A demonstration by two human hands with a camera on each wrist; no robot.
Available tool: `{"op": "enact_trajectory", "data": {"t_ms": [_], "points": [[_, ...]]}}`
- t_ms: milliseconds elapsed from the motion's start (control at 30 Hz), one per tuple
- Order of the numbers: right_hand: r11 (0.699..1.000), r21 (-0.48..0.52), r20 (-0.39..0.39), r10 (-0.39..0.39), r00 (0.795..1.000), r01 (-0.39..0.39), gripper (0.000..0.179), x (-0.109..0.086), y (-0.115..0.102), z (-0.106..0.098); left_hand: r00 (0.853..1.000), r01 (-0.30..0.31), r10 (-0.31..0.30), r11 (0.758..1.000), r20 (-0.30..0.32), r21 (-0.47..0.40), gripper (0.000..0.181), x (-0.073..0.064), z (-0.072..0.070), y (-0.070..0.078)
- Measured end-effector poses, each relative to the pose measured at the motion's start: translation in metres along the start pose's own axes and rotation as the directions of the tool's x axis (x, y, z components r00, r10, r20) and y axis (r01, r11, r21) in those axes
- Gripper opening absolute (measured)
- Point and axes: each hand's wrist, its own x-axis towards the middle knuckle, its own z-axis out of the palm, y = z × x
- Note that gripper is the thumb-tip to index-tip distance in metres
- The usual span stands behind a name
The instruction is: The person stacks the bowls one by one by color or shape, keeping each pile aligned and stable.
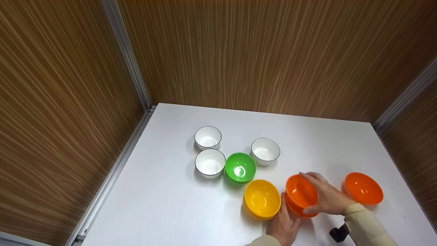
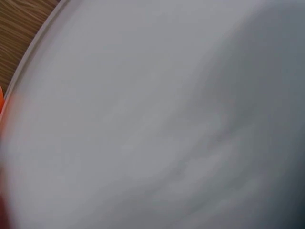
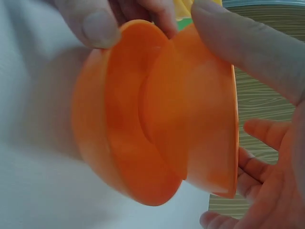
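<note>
My right hand (image 1: 328,197) grips an orange bowl (image 3: 209,124) by its rim, with the thumb on one side and the fingers spread on the other. That bowl sits tilted, partly inside a second orange bowl (image 3: 88,121). Against the second bowl's side, my left hand (image 1: 283,223) holds it with the thumb at the rim and the fingers along the wall. Just left of the left fingers stands a yellow bowl (image 1: 262,200). The left wrist view shows mostly blurred white tabletop, with the left hand out of sight.
Another orange bowl (image 1: 363,188) rests tilted on the white table (image 1: 164,212) at the right. Stacked green bowls (image 1: 240,167) stand beyond the yellow one. Three white bowls (image 1: 210,163) with dark rims are around them. Wood-grain panels (image 1: 245,54) enclose the table.
</note>
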Motion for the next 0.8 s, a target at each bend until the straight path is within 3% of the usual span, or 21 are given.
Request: {"op": "enact_trajectory", "data": {"t_ms": [200,400,800], "points": [[0.999,-0.008,0.002,-0.046,0.999,0.046,0.112,-0.002,0.004,0.005,1.0,-0.01,0.01,1.0,-0.015,0.023,0.088,0.0,0.001,0.0],[0.991,-0.053,-0.025,-0.127,0.992,0.125,0.118,-0.004,0.012,0.01,1.0,-0.018,0.018,1.0,-0.016,-0.008,0.09,0.001,0.002,-0.002],[0.995,-0.026,0.025,-0.098,0.995,0.099,0.115,-0.007,0.015,0.015,1.0,0.003,-0.003,1.0,-0.012,0.004,0.09,0.001,0.003,-0.001]]}}
